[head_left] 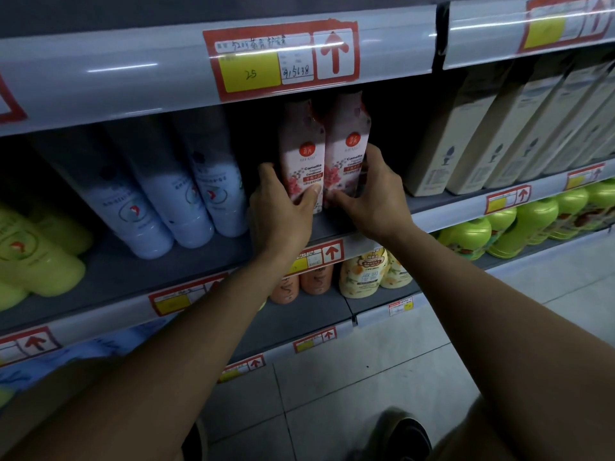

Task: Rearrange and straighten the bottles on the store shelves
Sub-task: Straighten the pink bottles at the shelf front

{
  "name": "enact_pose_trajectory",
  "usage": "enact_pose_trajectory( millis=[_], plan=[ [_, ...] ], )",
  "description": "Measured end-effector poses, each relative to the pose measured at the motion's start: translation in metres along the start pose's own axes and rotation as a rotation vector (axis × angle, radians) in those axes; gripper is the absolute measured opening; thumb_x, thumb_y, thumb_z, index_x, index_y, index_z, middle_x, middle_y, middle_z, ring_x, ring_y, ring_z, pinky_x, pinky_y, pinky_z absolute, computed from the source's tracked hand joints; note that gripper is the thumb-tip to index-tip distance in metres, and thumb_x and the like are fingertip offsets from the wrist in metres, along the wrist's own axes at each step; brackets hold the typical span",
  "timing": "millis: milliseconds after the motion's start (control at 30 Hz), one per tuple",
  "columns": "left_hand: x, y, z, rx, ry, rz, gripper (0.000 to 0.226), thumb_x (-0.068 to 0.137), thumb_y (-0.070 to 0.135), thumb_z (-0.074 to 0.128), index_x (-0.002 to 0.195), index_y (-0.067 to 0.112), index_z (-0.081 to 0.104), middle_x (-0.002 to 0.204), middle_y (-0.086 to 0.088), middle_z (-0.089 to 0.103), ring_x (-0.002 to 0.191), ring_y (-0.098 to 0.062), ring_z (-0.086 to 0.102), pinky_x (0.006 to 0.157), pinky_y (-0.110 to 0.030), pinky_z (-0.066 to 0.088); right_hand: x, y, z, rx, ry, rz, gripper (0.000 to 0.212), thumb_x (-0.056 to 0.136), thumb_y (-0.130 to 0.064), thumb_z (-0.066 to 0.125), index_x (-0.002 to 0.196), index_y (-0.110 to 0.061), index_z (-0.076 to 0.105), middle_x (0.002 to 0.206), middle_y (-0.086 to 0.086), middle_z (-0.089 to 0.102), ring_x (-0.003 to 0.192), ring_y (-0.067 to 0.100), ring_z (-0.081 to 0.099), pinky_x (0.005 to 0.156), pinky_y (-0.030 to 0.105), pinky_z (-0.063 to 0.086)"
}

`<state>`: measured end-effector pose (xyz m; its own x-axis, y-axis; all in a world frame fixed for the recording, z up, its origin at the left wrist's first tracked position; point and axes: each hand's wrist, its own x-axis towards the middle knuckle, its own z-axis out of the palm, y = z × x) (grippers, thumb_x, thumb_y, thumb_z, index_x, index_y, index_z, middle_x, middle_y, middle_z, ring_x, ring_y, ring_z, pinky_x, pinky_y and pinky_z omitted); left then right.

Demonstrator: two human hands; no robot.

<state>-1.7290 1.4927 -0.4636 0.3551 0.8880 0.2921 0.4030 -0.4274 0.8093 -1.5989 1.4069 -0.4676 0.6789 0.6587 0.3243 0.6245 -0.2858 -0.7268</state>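
Two pink-and-white Camellia conditioner bottles stand upright side by side on the grey shelf (336,226). My left hand (281,211) grips the left pink bottle (301,151) low down, thumb across its front and fingers behind its left side. My right hand (374,201) grips the right pink bottle (347,141), thumb on its lower front, fingers wrapped round its right side. The two bottles touch each other. Their caps are hidden behind the shelf edge above.
Pale blue bottles (203,181) stand to the left, yellow-green bottles (36,254) further left. Beige boxes (466,134) line the right. Below are orange bottles (316,277), yellow bottles (364,272) and green bottles (519,224). A price-tag rail (283,58) overhangs above.
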Motion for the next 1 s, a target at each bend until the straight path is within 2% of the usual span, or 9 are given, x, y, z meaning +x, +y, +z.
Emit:
enact_pose_trajectory(
  millis=[67,233,567,867,1000],
  plan=[
    [0.002,-0.001,0.001,0.01,0.003,0.005,0.046,0.089,0.037,0.081,0.102,0.018,0.042,0.115,-0.006,0.073,0.103,-0.028,0.07,0.068,-0.028,0.042,0.002,0.0,0.003,0.003,0.01,-0.004,0.072,0.08,-0.03,0.088,0.138,-0.023,0.047,0.132,-0.002,0.067,0.12,0.02,0.065,0.098,0.045,0.058],
    [0.007,-0.003,0.004,0.034,0.015,0.017,0.045,0.089,0.041,0.08,0.102,0.017,0.046,0.113,-0.01,0.073,0.103,-0.032,0.07,0.077,-0.043,0.056,0.007,0.002,0.009,-0.008,0.023,0.018,0.064,0.081,-0.034,0.087,0.132,-0.025,0.049,0.13,-0.002,0.068,0.118,0.019,0.066,0.096,0.047,0.059],
    [0.016,-0.004,0.01,0.073,0.032,-0.041,0.045,0.091,0.045,0.077,0.107,0.011,0.054,0.115,-0.014,0.071,0.104,-0.037,0.068,0.072,-0.033,0.04,0.016,0.0,0.016,-0.005,0.046,0.076,0.053,0.081,-0.036,0.086,0.119,-0.021,0.053,0.12,-0.002,0.071,0.107,0.019,0.069,0.091,0.047,0.06],
    [0.019,-0.006,0.017,0.076,0.051,-0.031,0.046,0.094,0.045,0.074,0.113,0.007,0.058,0.119,-0.015,0.07,0.107,-0.037,0.067,0.076,-0.036,0.045,0.019,-0.002,0.019,-0.016,0.052,0.087,0.055,0.08,-0.04,0.085,0.118,-0.019,0.053,0.121,0.002,0.071,0.107,0.022,0.07,0.091,0.047,0.06],
    [0.017,-0.005,0.015,0.077,0.072,-0.015,0.049,0.094,0.044,0.074,0.115,0.003,0.06,0.123,-0.017,0.064,0.114,-0.036,0.06,0.079,-0.029,0.034,0.019,-0.003,0.02,-0.035,0.057,0.081,0.055,0.08,-0.044,0.083,0.117,-0.017,0.053,0.118,0.004,0.072,0.106,0.028,0.07,0.089,0.052,0.058]
  ],
)
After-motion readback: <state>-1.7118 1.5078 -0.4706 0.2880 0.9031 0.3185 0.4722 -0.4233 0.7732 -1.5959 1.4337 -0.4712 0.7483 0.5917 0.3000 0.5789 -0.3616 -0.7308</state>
